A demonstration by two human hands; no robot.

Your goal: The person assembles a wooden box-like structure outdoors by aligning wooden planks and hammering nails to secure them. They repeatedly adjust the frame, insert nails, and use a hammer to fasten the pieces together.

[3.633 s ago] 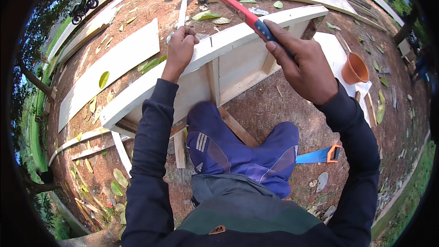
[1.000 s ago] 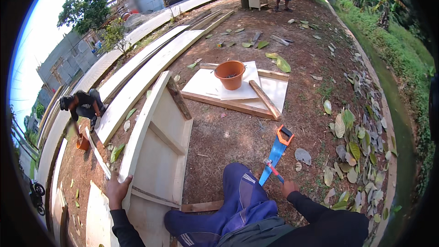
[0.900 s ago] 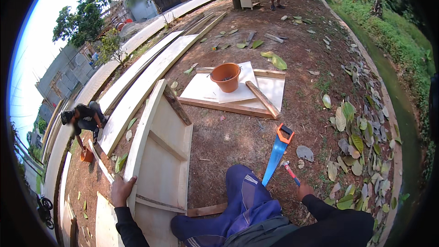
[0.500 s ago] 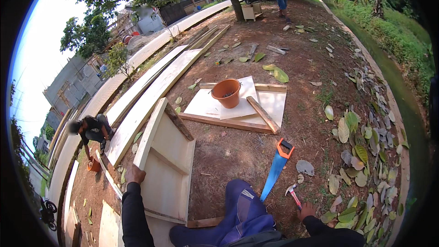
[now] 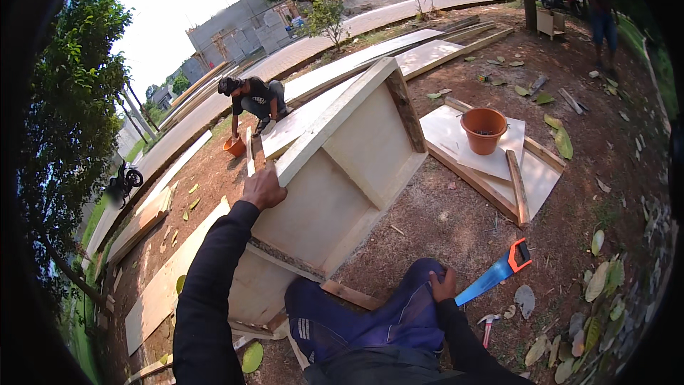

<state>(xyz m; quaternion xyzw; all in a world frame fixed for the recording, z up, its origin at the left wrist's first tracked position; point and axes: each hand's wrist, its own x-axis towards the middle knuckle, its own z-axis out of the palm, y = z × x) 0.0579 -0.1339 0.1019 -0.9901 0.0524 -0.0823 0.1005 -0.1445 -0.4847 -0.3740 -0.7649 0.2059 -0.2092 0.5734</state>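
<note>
My left hand (image 5: 263,187) is closed round the upper timber edge of a wooden panel frame (image 5: 331,180), a plywood sheet with battens. The frame stands tilted on its side in front of me, and its near end is by my legs. On my right knee rests my right hand (image 5: 443,284), holding nothing, its visible fingers lying along the trouser leg. A blue handsaw (image 5: 486,283) with an orange and black handle lies just right of that knee. Closer in, a claw hammer (image 5: 488,326) with a red handle lies on the soil.
An orange bucket (image 5: 484,130), with dark bits inside, stands on a second plywood frame (image 5: 445,148) ahead right. Long boards (image 5: 306,126) stretch away at the left. A crouching person (image 5: 254,102) reaches into a smaller orange bucket (image 5: 234,147). Fallen leaves (image 5: 597,281) litter the right.
My right hand has left the hammer and come to my knee; the hammer stays on the ground. My left hand keeps its grip on the frame. The view has swung left.
</note>
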